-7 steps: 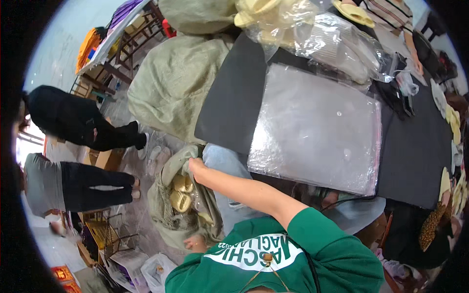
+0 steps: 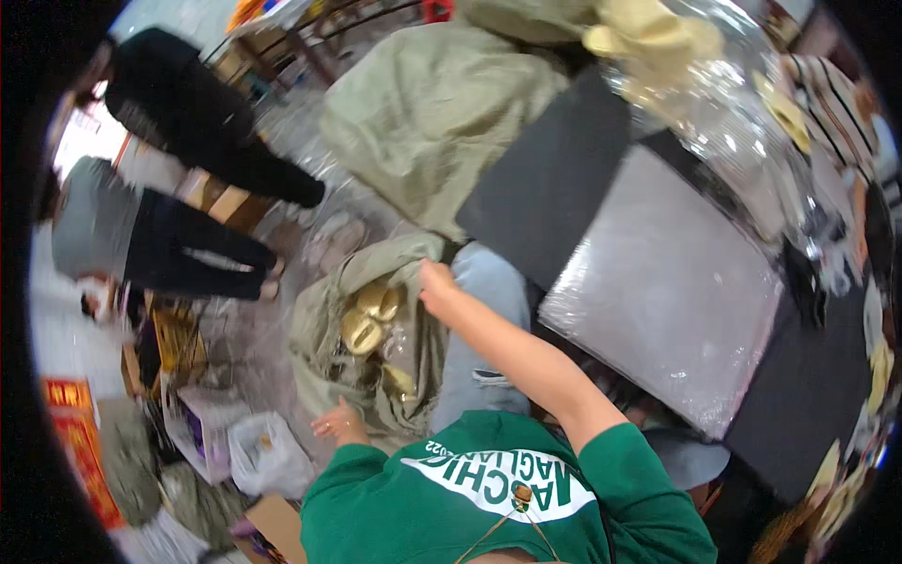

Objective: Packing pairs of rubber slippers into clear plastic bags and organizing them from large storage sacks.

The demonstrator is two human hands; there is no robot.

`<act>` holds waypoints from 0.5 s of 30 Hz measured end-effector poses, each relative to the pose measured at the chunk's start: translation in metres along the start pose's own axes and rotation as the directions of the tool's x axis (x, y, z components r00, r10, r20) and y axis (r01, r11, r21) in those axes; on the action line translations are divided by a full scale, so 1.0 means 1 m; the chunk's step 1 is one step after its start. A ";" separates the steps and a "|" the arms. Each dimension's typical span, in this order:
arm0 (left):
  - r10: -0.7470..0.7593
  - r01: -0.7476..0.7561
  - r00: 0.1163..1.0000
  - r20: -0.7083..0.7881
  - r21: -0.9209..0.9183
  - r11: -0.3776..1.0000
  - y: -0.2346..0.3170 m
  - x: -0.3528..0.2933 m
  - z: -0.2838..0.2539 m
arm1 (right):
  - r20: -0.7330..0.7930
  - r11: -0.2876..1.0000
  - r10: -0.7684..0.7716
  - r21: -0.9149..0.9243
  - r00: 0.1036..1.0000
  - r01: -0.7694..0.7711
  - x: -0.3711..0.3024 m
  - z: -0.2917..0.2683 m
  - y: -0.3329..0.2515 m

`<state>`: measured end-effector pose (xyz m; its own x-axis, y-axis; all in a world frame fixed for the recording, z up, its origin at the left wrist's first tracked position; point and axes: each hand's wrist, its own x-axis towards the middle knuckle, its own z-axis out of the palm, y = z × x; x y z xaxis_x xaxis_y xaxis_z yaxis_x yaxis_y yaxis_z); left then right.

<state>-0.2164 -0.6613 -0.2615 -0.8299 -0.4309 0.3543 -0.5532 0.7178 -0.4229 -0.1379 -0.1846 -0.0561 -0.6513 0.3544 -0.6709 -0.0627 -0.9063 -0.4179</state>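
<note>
An olive woven sack stands on the floor at my left, its mouth open toward me. Pale yellow slippers lie inside it, some beside clear plastic. My right hand is closed on the sack's rim at its right side, with that arm stretched across my lap. Beside the near left rim, my left hand has its fingers spread and holds nothing. Whether its palm touches the cloth I cannot tell.
A stack of clear plastic bags lies on the dark table at right. Bagged yellow slippers are piled beyond it. Another full sack stands farther off. Two people stand at left; white bags sit on the floor.
My view has turned left, so the scene sits tilted. My left hand has come farther out along the sack's near side, fingers now spread. The right hand keeps its hold on the rim.
</note>
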 end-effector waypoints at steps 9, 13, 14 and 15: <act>0.158 0.283 0.409 0.899 -0.290 0.914 0.064 0.049 0.022 | -0.205 0.986 -0.117 -0.141 0.972 0.089 0.061 -0.045 0.024; 0.067 0.783 0.371 0.926 -0.351 0.514 0.037 0.064 0.050 | -0.358 0.943 -0.225 -0.314 0.906 0.110 0.048 -0.028 0.034; 0.062 0.858 0.352 0.934 -0.349 0.376 0.040 0.060 0.052 | -0.362 0.941 -0.228 -0.321 0.904 0.108 0.047 -0.030 0.029; 0.062 0.912 0.335 0.940 -0.340 0.228 0.044 0.055 0.052 | -0.326 0.965 -0.155 -0.252 0.933 0.073 0.046 -0.035 0.022</act>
<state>-0.2907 -0.6818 -0.3042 -0.3803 -0.6138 -0.6918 -0.8587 -0.0434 0.5106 -0.1426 -0.1802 -0.1179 -0.3514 0.5461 -0.7604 0.0824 -0.7911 -0.6062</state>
